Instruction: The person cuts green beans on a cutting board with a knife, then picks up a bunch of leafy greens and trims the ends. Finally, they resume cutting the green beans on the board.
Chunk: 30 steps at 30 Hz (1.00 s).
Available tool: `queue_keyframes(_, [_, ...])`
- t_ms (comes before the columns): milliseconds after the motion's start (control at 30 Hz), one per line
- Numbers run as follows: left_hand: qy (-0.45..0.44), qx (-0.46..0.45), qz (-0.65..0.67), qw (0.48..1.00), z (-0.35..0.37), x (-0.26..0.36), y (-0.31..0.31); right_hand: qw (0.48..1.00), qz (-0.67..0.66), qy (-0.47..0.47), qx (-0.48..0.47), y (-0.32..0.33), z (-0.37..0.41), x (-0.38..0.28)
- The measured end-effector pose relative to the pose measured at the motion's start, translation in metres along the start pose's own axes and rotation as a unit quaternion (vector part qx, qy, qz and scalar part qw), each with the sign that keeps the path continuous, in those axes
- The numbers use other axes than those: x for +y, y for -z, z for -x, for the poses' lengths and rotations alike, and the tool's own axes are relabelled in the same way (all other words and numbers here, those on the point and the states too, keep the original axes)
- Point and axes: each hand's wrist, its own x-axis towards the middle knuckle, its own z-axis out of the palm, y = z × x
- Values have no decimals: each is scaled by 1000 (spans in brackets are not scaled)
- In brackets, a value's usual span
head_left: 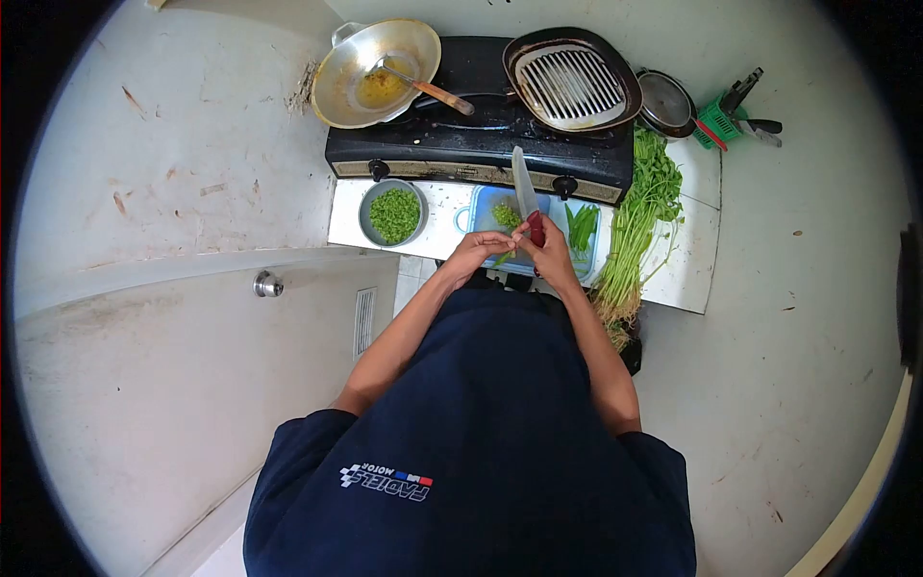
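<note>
My right hand [550,258] is closed round the dark red handle of a kitchen knife [523,183], whose blade points away from me toward the stove. The fingertips of my left hand [478,254] are pinched together, meeting those of my right hand. A slim green vegetable piece [504,258] shows at the left fingertips; its exact kind is too small to tell. Beneath the hands lies a blue-edged cutting board [559,205]. On it are a small heap of chopped greens [504,213] and, to the right, several long green pods [581,227].
A grey bowl [364,213] of chopped greens [395,215] stands left. Behind is a black stove [452,159] with a wok [336,82], a ladle [437,93] and a grill pan [569,88]. Rooted leafy stalks [630,236], a frying pan [665,101] and a green utensil basket [716,123] are right.
</note>
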Motion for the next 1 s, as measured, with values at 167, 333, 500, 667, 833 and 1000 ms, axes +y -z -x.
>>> queue_keyframes(167, [-15,10,-16,1000,-3,-17,10,992,115,-41,37,2,4,7])
queue_keyframes(333, [-90,108,-282,949,-21,-47,44,972,216,-90,11,6,8,32])
queue_keyframes(500, [-155,171,-411,882,-33,-45,57,946,312,-74,-52,4,15,38])
queue_keyframes(667, [-161,200,-415,873,-42,-35,52,934,345,-68,-62,-3,15,62])
queue_keyframes(833, [-202,207,-456,842,-49,-47,50,919,383,-71,-60,-9,21,59])
queue_keyframes(1000, [-237,221,-494,807,-50,-52,43,905,418,-52,-49,-14,24,59])
